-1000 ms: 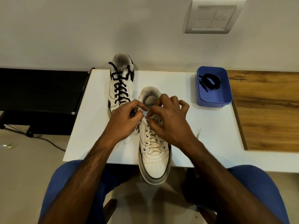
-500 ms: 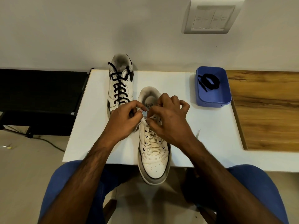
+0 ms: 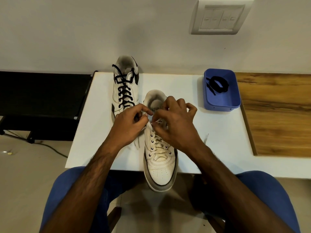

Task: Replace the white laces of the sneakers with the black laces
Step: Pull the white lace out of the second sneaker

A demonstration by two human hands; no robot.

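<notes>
A white sneaker (image 3: 159, 169) with white laces (image 3: 158, 145) lies on the white table, toe over the front edge toward me. Both hands work at its upper eyelets. My left hand (image 3: 129, 126) pinches the white lace at the shoe's left collar. My right hand (image 3: 175, 125) pinches the lace near the tongue, fingers curled. A loose lace end (image 3: 205, 137) trails out to the right of my right wrist. A second white sneaker (image 3: 125, 86) laced in black stands behind, to the left. A coiled black lace (image 3: 218, 84) lies in a blue tray (image 3: 223, 102).
The white table (image 3: 218, 140) meets a wooden top (image 3: 276, 115) on the right and a wall behind. A black bench (image 3: 40, 98) stands to the left, with a cable on the floor. My blue-clad knees sit under the front edge.
Almost nothing has moved. Both hands stay at the top of the near sneaker, with the fingers shifting slightly on the white lace.
</notes>
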